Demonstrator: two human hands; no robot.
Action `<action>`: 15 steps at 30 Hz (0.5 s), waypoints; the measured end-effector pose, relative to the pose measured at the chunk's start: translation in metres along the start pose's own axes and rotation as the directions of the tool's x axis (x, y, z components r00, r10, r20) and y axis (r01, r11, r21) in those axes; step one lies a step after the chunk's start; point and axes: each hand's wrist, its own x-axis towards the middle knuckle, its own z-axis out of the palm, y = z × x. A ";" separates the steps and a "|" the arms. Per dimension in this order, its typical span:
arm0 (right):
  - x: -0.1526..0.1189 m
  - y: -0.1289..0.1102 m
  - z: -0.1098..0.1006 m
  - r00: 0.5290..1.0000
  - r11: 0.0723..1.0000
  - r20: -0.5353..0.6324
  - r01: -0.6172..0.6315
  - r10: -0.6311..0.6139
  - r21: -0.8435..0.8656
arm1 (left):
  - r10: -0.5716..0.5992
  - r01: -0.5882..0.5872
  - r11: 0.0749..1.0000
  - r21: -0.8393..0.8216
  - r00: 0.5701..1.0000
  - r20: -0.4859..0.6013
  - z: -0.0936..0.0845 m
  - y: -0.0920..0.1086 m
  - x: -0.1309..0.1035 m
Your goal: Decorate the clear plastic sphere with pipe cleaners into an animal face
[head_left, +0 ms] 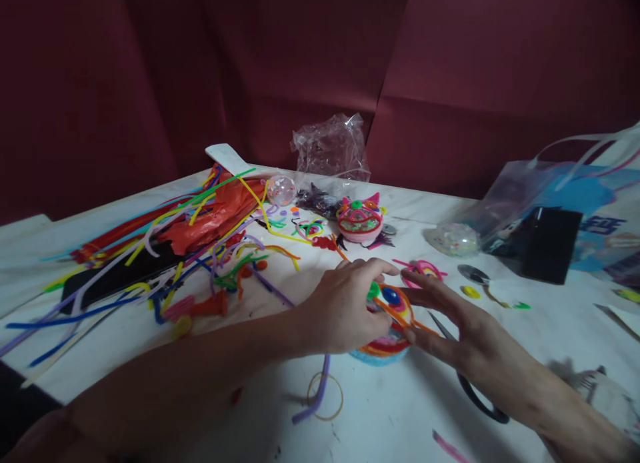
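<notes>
A round animal head made of pipe cleaners (383, 356), with an orange rim, a light-blue base, a green knob and a blue-and-yellow eye, rests on the table between my hands. My left hand (343, 306) is curled over its left side and hides much of it. From the right, my right hand (460, 326) grips it, fingers at the top and thumb at the orange pipe cleaner (393, 313) across the front. Scissors (477, 393) with black handles lie partly under my right hand. Behind stands a similar pink head (359, 223) with pointed ears.
Loose pipe cleaners (190, 263) in many colours and a red plastic wrapper (220, 209) spread over the left. Farther back sits a crumpled clear bag (330, 149). A clear ball (453, 238), a black box (551, 245) and a blue bag (570, 189) are on the right. A rubber band (341, 403) lies in front.
</notes>
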 end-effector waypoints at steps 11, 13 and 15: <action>0.000 -0.002 -0.006 0.993 0.982 -0.039 -0.107 0.114 0.153 | -0.034 0.034 0.999 -0.007 0.999 0.005 0.001 0.001 -0.001; 0.001 -0.002 0.000 0.996 0.984 -0.034 -0.081 0.087 0.156 | -0.045 0.045 0.999 -0.002 0.999 0.007 0.001 0.002 -0.001; 0.002 -0.003 0.005 0.998 0.991 -0.026 -0.056 0.060 0.125 | -0.052 0.052 0.999 0.015 0.999 0.011 0.001 0.003 -0.002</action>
